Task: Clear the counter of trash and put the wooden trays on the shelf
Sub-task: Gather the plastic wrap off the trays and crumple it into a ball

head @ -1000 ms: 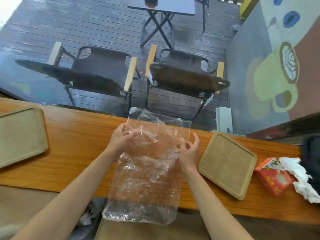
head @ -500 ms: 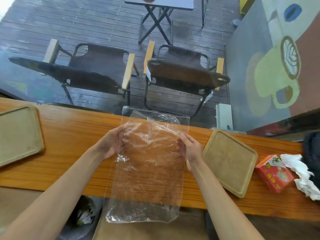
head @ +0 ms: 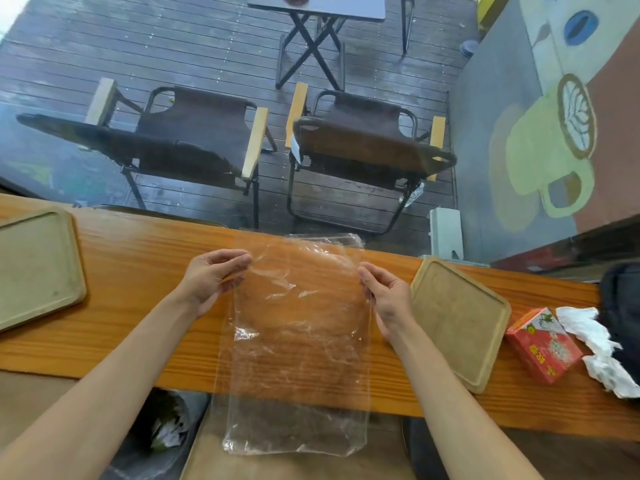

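A clear plastic bag [head: 298, 344] hangs in front of me over the wooden counter [head: 138, 271]. My left hand [head: 211, 278] pinches its upper left edge and my right hand [head: 384, 296] pinches its upper right edge, stretching the mouth wide. One wooden tray [head: 34, 265] lies on the counter at the far left, another wooden tray [head: 457, 317] lies tilted just right of my right hand. A red carton [head: 542, 344] and crumpled white paper [head: 595, 344] lie further right.
A dark bag [head: 623, 306] sits at the counter's right end. Below the counter at lower left stands a bin with trash [head: 162, 431]. Beyond the counter are two folding chairs [head: 367, 143] and a small table [head: 318, 8] on a wet deck.
My hands have moved apart, pulling the top of the plastic bag wider and flatter. The bag hangs smoother than a second ago.
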